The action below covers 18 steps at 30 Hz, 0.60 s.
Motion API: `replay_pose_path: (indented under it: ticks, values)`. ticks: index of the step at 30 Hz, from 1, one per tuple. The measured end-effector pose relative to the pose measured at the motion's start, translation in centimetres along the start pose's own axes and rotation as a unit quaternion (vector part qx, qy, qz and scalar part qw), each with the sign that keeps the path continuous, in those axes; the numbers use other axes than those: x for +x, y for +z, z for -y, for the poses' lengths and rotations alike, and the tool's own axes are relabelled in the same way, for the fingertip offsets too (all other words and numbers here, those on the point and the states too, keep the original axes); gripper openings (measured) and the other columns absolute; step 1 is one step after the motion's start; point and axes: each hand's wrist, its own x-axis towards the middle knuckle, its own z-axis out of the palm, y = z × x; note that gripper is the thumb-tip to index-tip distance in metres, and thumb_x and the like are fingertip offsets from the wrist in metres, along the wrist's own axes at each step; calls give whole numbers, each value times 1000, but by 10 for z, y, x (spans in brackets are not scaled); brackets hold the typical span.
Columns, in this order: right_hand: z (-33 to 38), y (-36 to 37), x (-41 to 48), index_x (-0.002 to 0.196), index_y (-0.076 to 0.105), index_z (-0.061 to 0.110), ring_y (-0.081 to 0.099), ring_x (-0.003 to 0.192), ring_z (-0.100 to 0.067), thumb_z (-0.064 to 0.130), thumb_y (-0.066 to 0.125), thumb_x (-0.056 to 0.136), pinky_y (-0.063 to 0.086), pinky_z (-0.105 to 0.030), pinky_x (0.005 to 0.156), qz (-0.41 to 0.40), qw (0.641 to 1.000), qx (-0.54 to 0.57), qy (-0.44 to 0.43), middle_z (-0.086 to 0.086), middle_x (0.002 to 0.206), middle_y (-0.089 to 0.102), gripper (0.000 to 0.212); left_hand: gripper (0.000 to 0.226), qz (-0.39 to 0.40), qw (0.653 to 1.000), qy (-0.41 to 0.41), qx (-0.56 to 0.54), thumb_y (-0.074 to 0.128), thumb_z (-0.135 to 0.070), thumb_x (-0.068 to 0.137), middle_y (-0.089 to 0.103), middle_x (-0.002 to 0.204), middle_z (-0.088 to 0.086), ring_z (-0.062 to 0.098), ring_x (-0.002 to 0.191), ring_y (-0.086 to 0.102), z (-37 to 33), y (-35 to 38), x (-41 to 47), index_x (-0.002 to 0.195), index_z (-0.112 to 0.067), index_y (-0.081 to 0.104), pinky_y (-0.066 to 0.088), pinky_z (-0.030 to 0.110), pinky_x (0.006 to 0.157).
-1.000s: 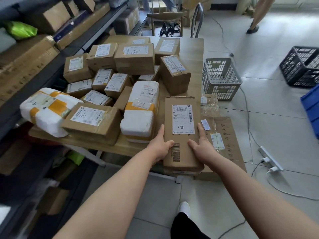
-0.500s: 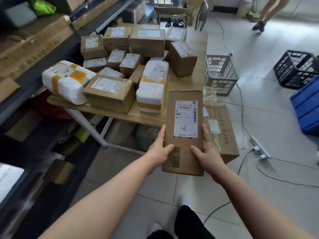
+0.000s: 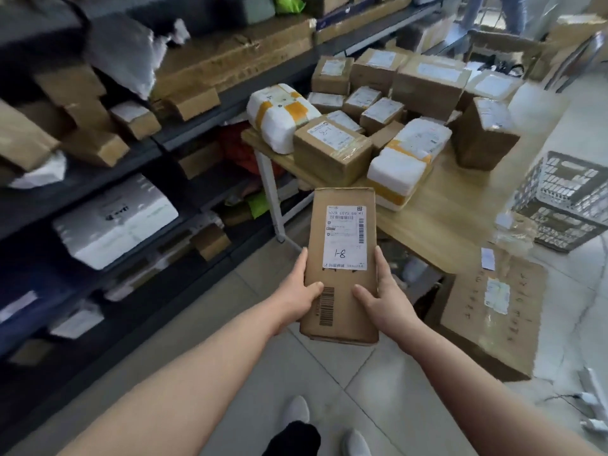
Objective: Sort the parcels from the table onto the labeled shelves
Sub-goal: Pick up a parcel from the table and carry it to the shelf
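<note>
A long flat cardboard parcel [image 3: 342,225] with a white label marked "8-1" is held over the floor, clear of the table. My left hand [image 3: 301,296] grips its left edge and my right hand [image 3: 383,296] grips its right edge, thumbs on top. The wooden table [image 3: 450,212] stands ahead to the right, piled with several brown boxes and white wrapped parcels. Dark metal shelves [image 3: 108,172] run along the left, holding cardboard boxes and white parcels.
A large flat cardboard box [image 3: 490,317] lies on the floor at the right, below the table's edge. A grey plastic crate [image 3: 566,202] stands beyond the table. A power strip and cable [image 3: 592,399] lie at the far right. Tiled floor spreads beneath my feet.
The parcel has come off the table and moved back and left with both hands. My view has swung left toward the shelves.
</note>
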Motion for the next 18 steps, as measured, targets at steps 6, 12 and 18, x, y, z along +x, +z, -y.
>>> replay_pose_path:
  ticks: [6, 12, 18]
  values:
    - [22, 36, -13, 152, -5, 39, 51, 126, -19, 26, 55, 96, 45, -37, 100, 133, 986, -64, -79, 8, 150, 39, 84, 80, -129, 984, -66, -99, 51, -22, 100, 41, 149, -8, 21, 125, 53, 43, -13, -66, 150, -51, -5, 45, 49, 104]
    - [51, 94, -43, 151, -5, 40, 51, 126, -20, 24, 53, 96, 46, -39, 100, 246, 948, -124, -158, 7, 150, 39, 82, 81, -250, 949, -115, -157, 52, -28, 99, 47, 146, -6, 24, 122, 55, 92, -31, -139, 148, -55, -6, 45, 50, 103]
    - [89, 170, -92, 150, -9, 44, 54, 122, -21, 28, 52, 96, 48, -46, 99, 348, 897, -168, -216, 7, 150, 39, 83, 79, -356, 898, -141, -218, 52, -26, 100, 42, 144, -13, 21, 125, 52, 145, -60, -225, 150, -50, -4, 42, 47, 107]
